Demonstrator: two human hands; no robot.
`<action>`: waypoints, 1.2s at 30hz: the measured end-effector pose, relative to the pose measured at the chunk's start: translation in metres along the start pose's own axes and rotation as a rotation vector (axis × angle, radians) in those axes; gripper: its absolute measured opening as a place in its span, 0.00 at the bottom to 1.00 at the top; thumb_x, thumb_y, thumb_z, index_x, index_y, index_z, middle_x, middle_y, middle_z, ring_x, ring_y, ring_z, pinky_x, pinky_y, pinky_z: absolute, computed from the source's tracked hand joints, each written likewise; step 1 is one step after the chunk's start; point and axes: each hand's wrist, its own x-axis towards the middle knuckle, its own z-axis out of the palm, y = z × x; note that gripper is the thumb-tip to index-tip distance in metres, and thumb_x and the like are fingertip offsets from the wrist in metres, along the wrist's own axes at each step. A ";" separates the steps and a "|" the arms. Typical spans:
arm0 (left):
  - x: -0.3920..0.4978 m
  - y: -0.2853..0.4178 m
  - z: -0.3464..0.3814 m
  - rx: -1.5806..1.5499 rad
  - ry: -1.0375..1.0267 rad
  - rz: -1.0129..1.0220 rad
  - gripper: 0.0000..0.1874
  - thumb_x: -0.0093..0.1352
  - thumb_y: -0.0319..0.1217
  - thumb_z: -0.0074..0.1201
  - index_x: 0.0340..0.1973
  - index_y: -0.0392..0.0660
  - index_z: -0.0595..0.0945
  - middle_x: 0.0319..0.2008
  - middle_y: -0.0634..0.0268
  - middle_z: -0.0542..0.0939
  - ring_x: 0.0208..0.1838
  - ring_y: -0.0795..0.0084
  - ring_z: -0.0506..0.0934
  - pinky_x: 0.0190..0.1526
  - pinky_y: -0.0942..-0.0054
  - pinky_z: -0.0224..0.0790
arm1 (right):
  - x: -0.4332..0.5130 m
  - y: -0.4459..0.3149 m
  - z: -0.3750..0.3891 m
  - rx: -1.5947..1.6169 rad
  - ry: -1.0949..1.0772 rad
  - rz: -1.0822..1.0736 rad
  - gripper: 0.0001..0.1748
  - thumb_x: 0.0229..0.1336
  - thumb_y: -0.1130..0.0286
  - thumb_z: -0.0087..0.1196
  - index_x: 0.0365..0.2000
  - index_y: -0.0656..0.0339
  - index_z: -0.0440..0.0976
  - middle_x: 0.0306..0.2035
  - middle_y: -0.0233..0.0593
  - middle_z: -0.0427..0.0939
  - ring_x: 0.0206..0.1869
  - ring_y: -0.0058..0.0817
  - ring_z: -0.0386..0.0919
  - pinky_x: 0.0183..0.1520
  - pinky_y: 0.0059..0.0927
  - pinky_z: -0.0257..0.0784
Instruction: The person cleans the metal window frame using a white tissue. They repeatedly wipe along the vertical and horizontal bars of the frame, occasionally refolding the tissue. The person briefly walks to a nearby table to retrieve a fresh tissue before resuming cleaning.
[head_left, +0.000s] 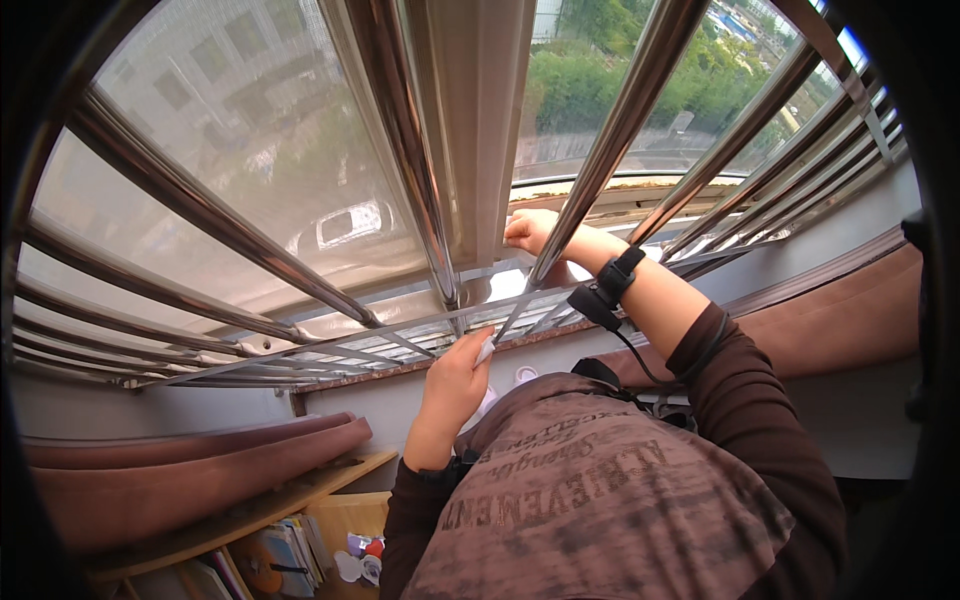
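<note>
My left hand (454, 386) is on the near side of the metal window bars, closed around a small white piece (486, 351) that looks like folded tissue or cloth. It lies close to the flat lower rail (405, 322) of the bars. My right arm reaches between two upright metal bars (600, 161). Beyond them, my right hand (531, 231) is at the edge of the sliding window's frame (487, 135), with its fingers curled. Whether those fingers hold anything is hidden. A screened pane (247, 150) lies to the left of the frame.
Brown curtains hang at the left (202, 465) and right (832, 307). A wooden shelf (262, 525) with books (296, 547) stands at lower left. The stone sill edge (412, 366) runs below the bars. A black strap (619, 274) with a cable circles my right wrist.
</note>
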 end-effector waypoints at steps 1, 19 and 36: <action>-0.002 -0.001 -0.001 -0.001 0.007 0.002 0.16 0.66 0.26 0.50 0.51 0.43 0.78 0.44 0.53 0.79 0.44 0.49 0.77 0.43 0.63 0.71 | 0.010 0.000 0.003 -0.134 -0.129 0.012 0.08 0.54 0.70 0.55 0.34 0.56 0.80 0.36 0.41 0.76 0.41 0.45 0.76 0.43 0.40 0.72; -0.015 -0.007 -0.006 -0.040 0.048 -0.083 0.15 0.70 0.29 0.50 0.51 0.40 0.78 0.40 0.52 0.82 0.41 0.60 0.80 0.43 0.70 0.71 | 0.002 -0.014 -0.024 -0.668 -0.328 0.183 0.09 0.44 0.65 0.54 0.27 0.48 0.83 0.36 0.37 0.77 0.47 0.41 0.73 0.50 0.47 0.68; 0.003 -0.010 0.002 -0.277 -0.050 -0.223 0.15 0.70 0.29 0.49 0.51 0.39 0.78 0.34 0.54 0.83 0.38 0.64 0.82 0.41 0.72 0.71 | 0.011 -0.021 -0.007 0.324 -0.275 0.286 0.25 0.46 0.82 0.41 0.46 0.66 0.76 0.45 0.42 0.81 0.49 0.27 0.75 0.55 0.29 0.67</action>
